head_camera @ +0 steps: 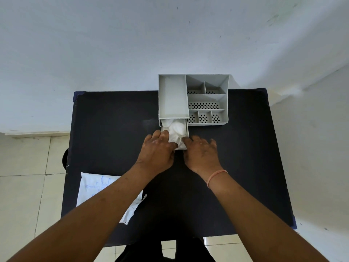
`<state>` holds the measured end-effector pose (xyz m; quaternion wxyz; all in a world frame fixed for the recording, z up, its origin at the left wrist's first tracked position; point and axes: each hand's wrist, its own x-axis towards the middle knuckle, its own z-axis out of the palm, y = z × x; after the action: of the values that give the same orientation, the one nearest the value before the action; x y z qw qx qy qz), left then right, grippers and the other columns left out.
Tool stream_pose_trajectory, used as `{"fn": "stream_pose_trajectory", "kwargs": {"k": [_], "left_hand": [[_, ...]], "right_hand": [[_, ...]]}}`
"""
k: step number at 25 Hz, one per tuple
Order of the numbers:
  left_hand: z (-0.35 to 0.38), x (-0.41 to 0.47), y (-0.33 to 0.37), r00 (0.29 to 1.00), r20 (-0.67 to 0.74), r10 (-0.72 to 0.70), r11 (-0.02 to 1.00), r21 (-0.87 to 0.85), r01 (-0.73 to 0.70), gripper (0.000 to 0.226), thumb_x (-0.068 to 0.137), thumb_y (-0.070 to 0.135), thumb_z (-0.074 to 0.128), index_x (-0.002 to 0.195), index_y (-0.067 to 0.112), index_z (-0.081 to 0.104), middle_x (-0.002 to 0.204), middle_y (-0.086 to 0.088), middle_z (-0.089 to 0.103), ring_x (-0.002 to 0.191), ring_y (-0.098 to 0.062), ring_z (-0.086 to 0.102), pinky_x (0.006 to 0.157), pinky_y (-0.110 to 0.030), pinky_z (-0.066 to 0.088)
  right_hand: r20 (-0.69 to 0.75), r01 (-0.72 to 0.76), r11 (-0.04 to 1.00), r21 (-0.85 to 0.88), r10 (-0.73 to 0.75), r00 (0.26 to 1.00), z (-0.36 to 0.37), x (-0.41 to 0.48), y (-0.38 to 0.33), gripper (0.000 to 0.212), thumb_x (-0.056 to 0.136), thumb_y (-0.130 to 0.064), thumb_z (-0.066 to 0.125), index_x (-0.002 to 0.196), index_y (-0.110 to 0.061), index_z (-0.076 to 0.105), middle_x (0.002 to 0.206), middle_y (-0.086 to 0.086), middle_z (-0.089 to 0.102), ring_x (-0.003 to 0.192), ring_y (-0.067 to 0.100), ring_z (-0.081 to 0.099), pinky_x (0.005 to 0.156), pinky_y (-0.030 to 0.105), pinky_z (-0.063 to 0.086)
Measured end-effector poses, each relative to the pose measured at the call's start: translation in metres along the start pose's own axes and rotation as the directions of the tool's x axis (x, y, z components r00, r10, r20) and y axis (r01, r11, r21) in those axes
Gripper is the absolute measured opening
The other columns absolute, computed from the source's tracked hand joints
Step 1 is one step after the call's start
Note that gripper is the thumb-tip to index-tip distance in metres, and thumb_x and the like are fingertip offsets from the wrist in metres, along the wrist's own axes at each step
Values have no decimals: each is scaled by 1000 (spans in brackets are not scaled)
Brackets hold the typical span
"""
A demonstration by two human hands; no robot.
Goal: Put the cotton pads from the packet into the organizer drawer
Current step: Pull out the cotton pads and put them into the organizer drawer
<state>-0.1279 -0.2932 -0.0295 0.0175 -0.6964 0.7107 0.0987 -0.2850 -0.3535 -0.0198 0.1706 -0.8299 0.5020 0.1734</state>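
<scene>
On the dark worktop (113,129) the flat packet (98,188) lies near left, the left hand (157,150) and right hand (201,151) clasp the front corners of the pulled-out drawer (187,129), cotton pads (175,129) heaped inside, its length running away into the organizer (224,118).

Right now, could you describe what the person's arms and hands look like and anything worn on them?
Both forearms are bare, with no sleeves in view. The right hand has a thin pink-orange band around its wrist. The left hand and its wrist carry nothing: no glove, watch or ring that can be seen. No other markings can be made out.
</scene>
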Motion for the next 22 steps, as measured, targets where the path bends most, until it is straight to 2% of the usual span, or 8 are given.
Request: {"fn": "stream_pose_trajectory", "kwargs": {"k": [3, 7, 10, 13, 18, 22], "left_hand": [[-5, 8, -5, 998, 19, -60, 998, -11, 60, 30, 94, 36, 61, 117, 29, 80, 115, -11, 66, 108, -31, 61, 83, -43, 53], [-12, 25, -10, 991, 42, -130, 991, -36, 131, 30, 98, 33, 61, 122, 27, 78, 125, -12, 66, 118, -31, 61, 84, -44, 58], [-16, 42, -11, 986, 57, -159, 984, -66, 163, 28, 100, 33, 63, 123, 26, 77, 123, -10, 70, 118, -30, 64, 86, -43, 58], [-18, 47, -13, 980, 43, -192, 969, -151, 196, 30, 97, 33, 69, 127, 28, 75, 122, -6, 74, 117, -30, 68, 89, -43, 58], [-12, 33, -20, 978, -101, -184, 968, -192, 163, 37, 98, 29, 70, 135, 33, 72, 127, -1, 79, 109, -26, 76, 87, -40, 61], [-11, 37, -24, 988, -128, -88, 980, -188, 63, 35, 99, 23, 68, 132, 33, 75, 119, -3, 82, 102, -26, 79, 83, -41, 64]], "right_hand": [[32, 20, 1000, -1, -20, 999, -7, 15, -1, 51, 96, -32, 56, 146, -26, 48, 123, 7, 69, 120, 33, 63, 113, 63, 33], [55, 14, 1000, -27, -13, 998, -16, 36, -4, 50, 98, -32, 54, 146, -25, 45, 122, 11, 70, 116, 35, 65, 109, 61, 35], [28, -4, 1000, -18, 5, 1000, -22, 50, -3, 46, 97, -30, 55, 142, -24, 47, 122, 12, 69, 115, 35, 65, 105, 57, 39], [-47, -14, 999, 48, 16, 999, -21, 55, 4, 38, 95, -34, 56, 132, -25, 52, 117, 9, 71, 111, 34, 68, 104, 57, 42], [-300, 56, 997, 60, -36, 953, -2, 32, 6, 35, 96, -33, 55, 130, -26, 51, 93, 4, 76, 89, 29, 74, 103, 57, 45], [-165, 47, 999, 17, -44, 985, -2, 39, 5, 31, 101, -25, 47, 132, -28, 51, 99, 5, 73, 92, 32, 73, 104, 59, 42]]}}
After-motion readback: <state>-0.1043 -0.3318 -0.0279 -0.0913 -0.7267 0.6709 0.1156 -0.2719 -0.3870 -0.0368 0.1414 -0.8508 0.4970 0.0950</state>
